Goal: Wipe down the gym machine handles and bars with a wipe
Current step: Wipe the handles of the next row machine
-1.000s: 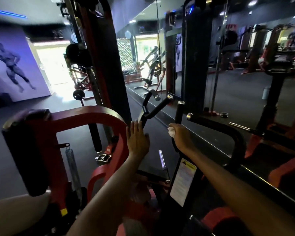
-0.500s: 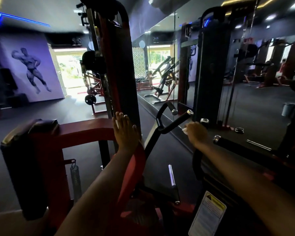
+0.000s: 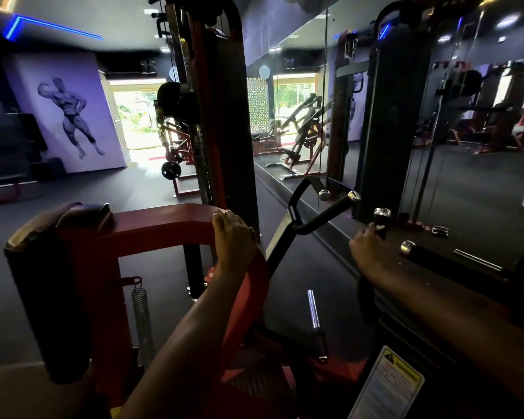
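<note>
Red frame [image 3: 164, 225], seemingly white wipe [image 3: 379, 227]

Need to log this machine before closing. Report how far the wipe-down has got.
Done: nothing can be confirmed; no handle or bar visibly shows it has been wiped. In hand: the right hand grips the upright black handle with the white wipe against it, while the left hand rests on the red frame. Left: apparently the angled black handles and the near bar, neither touched now.

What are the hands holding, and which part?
The right hand grips a black handle just below its shiny end cap, with a white wipe tucked against it. The left hand holds nothing; it rests on the red frame's bend.
</note>
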Motion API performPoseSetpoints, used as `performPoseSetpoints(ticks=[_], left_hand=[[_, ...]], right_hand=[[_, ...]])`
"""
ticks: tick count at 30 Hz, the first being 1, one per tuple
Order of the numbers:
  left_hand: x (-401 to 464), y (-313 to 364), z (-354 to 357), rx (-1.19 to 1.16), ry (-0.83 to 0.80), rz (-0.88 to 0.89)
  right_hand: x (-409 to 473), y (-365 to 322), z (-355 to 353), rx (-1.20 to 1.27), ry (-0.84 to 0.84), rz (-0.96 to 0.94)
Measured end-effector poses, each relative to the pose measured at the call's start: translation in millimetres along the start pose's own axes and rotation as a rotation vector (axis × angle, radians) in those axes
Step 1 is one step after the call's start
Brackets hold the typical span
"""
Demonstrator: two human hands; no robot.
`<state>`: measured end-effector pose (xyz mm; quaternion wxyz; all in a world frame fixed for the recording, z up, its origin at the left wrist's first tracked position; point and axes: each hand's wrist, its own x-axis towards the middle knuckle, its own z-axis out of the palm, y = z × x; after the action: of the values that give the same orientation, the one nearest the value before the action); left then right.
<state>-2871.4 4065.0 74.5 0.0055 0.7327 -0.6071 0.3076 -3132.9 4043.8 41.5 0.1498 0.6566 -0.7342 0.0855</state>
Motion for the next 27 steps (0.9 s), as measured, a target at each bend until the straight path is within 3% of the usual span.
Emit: performPoseSetpoints(ticks=[3,7,9,13,15,17,19,21,24,27], left_hand=[[-2,-1,-2,0.035,0.01,0.003],[-4,-1,-3,0.018,0.014,0.003],[-6,-1,-4,0.022,0.022,-0.013],[-10,0,-7,0.02,0.017,-0.002],[-12,-1,-9,0.025,0.028,0.001],[-13,-2,-10,0.051,0.031,0.006],[-13,-2,-9,0.043,0.034,0.021],[-14,-2,-10,0.025,0.037,0.03],[-15,-2,-10,0.012,0.039,0.023],[-14,-2,-8,0.012,0.063,0.024]], right_hand=[[-17,-2,8,-0.22,-0.077,-0.26],[18,19,-24,0.189,0.093,-0.13],[26,34,-26,0.12,0.122,-0.073],[-31,9,-9,0.077,-0.009,-0.135],[-47,9,6,-0.095,-0.135,-0.313],[-30,20,5,-0.133,-0.011,-0.387],[2,40,-5,-0.007,0.178,-0.294],[25,59,-16,0.039,0.256,-0.206],[18,60,-15,-0.037,0.194,-0.294],[-32,26,8,-0.26,-0.032,-0.594]])
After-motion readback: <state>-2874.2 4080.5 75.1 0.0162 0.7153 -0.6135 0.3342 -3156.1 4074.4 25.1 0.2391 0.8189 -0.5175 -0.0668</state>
